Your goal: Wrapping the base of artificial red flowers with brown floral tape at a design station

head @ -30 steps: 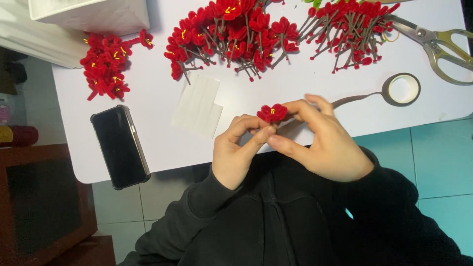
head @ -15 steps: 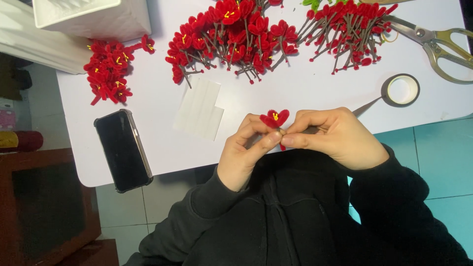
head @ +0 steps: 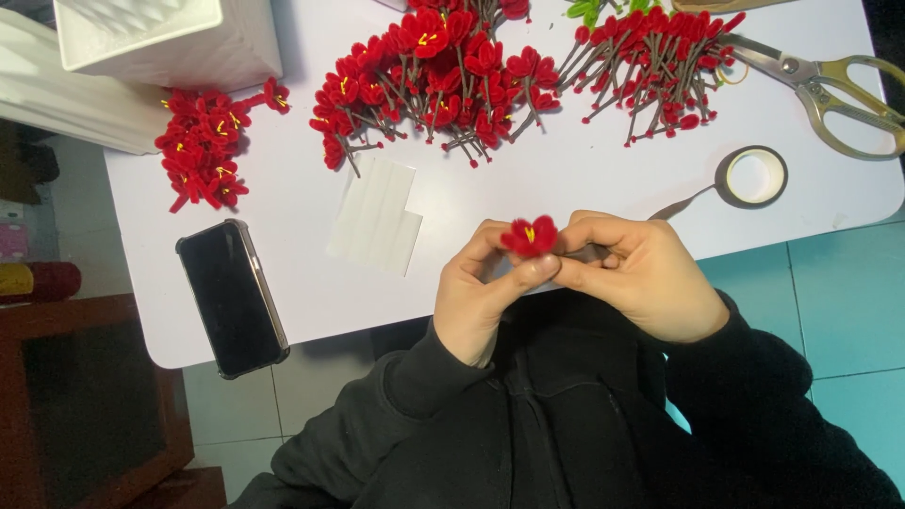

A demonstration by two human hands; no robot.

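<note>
Both hands have drifted slightly toward the table edge since half a second ago, the small red fabric flower with a yellow centre [head: 530, 236] staying pinched between them. Its face points up at the camera; its stem is hidden, so its long axis cannot be told. Left hand [head: 478, 294] and right hand [head: 633, 278] are pressed together, fingers curled closed on it. Beyond the right hand lies a tape roll [head: 752, 176]; left of the left hand, a black phone [head: 231, 296].

Phone [head: 232, 294] left of hands [head: 566, 278]
</note>
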